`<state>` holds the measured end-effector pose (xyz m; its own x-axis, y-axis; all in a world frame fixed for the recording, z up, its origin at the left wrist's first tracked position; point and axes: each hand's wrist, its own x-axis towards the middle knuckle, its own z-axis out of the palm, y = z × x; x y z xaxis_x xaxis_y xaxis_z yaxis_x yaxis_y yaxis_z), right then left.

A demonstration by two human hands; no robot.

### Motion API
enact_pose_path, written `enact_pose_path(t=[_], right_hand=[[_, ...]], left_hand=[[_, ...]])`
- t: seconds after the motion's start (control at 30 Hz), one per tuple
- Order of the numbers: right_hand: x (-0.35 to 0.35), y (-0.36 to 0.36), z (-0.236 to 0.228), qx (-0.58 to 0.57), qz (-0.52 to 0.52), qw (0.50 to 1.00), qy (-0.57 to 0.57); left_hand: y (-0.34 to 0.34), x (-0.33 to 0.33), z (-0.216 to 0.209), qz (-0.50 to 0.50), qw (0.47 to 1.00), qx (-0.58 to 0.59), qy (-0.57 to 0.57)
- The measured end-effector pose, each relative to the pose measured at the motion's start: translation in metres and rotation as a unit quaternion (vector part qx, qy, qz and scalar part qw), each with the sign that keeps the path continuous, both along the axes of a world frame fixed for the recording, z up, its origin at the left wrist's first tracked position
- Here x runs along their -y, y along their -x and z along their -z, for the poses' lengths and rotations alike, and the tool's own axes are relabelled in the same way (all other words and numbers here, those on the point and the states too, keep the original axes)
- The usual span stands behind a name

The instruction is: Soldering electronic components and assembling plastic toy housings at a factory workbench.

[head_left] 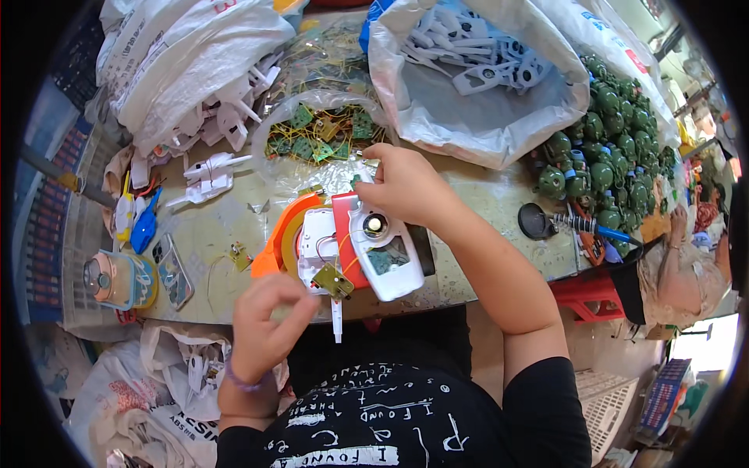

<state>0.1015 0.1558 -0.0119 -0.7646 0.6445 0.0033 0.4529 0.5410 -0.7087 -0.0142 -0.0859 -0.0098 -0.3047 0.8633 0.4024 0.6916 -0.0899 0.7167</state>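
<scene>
Right fingers (378,187) meet a casing (399,234), left fingers (296,317) curl nearby, both pinches unclear. Upper centre, a bag (331,98) holds circuit boards (321,134); the casing is white, black-ringed.

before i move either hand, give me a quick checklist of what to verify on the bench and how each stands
1. Right hand at the narrow end of the windowed white shell: ok.
2. Left hand gripping the circuit board: cannot tell.
3. Board clear of other parts: not ok, overlaps the left white part in view.
4. Narrow white tip within the table edge: not ok, reaches past it.
5. Phone clear of both hands: ok.
</scene>
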Motion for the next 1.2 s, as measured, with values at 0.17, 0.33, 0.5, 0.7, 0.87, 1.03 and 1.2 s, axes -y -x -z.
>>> enact_pose_path(t=[0.17,0.33,0.5,0.7,0.87,1.03,1.2], right_hand=[[-0.001,0.017,-0.008,-0.008,-0.027,0.997,0.07],[0.011,0.035,-0.013,-0.03,-0.031,0.999,0.01],[0.036,0.049,-0.042,-0.027,-0.083,0.988,-0.127],[0.091,0.027,-0.07,-0.166,-0.319,0.85,-0.385],[0.106,-0.028,-0.015,-0.261,-0.416,0.74,-0.459],[0.111,-0.043,0.014,-0.269,-0.397,0.734,-0.481],[0.111,-0.046,0.02,-0.262,-0.366,0.768,-0.456]], left_hand=[[0.017,0.032,0.042,0.133,0.834,0.398,0.359],[-0.008,0.006,0.067,0.117,0.736,0.599,0.293],[-0.027,-0.009,0.063,0.096,0.654,0.7,0.27],[-0.033,0.007,0.054,0.006,0.743,0.631,0.223],[-0.033,-0.004,0.054,0.031,0.749,0.637,0.181],[-0.037,0.009,0.072,0.04,0.726,0.668,0.158],[-0.037,0.01,0.071,0.079,0.702,0.701,0.094]])
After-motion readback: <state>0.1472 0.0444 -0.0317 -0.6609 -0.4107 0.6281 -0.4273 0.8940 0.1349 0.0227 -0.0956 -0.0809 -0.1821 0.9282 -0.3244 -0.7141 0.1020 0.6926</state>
